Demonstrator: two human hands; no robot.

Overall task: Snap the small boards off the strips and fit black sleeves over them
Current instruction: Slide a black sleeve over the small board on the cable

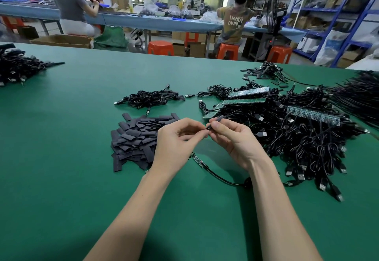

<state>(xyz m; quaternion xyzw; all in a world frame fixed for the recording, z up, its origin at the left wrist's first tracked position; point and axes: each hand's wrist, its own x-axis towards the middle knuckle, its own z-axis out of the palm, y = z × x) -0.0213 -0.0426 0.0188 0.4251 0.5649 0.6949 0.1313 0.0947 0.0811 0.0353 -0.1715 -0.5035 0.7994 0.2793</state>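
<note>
A flat black sleeve (217,119) is held above the green table mat (61,158), pinched where the two hands meet and angled up to the right beyond the fingertips. To the left, just beside the left wrist, lies a loose heap of flat black sleeve pieces (135,139); beyond it rests a small coil of black cable (150,98). Under the hands a small green board (198,160) with a black lead lies on the mat. To the right a large tangle of black USB cables (303,141) carries long green board strips (244,99), close against the right hand. The left hand (176,139) has its fingers curled, its fingertips meeting the lower end of the sleeve. The right hand (235,137) pinches the sleeve between thumb and forefinger.
</note>
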